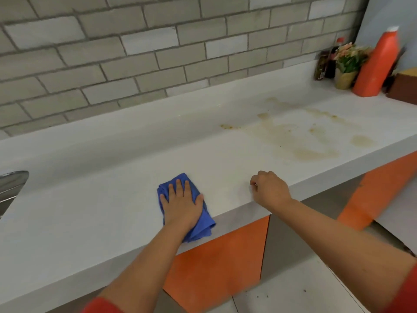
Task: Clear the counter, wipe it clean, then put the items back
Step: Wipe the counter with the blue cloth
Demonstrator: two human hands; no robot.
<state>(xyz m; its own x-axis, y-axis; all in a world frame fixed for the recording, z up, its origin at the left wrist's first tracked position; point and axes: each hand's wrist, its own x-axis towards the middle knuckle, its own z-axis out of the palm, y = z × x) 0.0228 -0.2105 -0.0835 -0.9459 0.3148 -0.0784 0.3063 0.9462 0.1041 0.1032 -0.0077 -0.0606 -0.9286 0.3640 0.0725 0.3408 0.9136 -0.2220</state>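
Note:
My left hand (181,203) presses flat, fingers straight, on a folded blue cloth (204,224) near the front edge of the white counter (94,199). One corner of the cloth hangs over the edge. My right hand (269,189) rests on the counter's front edge to the right, fingers curled, holding nothing. Yellow-brown stains (313,141) spread over the counter's right part. At the far right corner stand an orange bottle (376,64), a small flower pot (348,64) and dark bottles (328,64).
A steel sink rim (11,186) shows at the left edge. A brown box (404,89) sits at the far right. Grey brick tiles cover the wall behind. Orange cabinet fronts (214,267) and a tiled floor lie below the counter.

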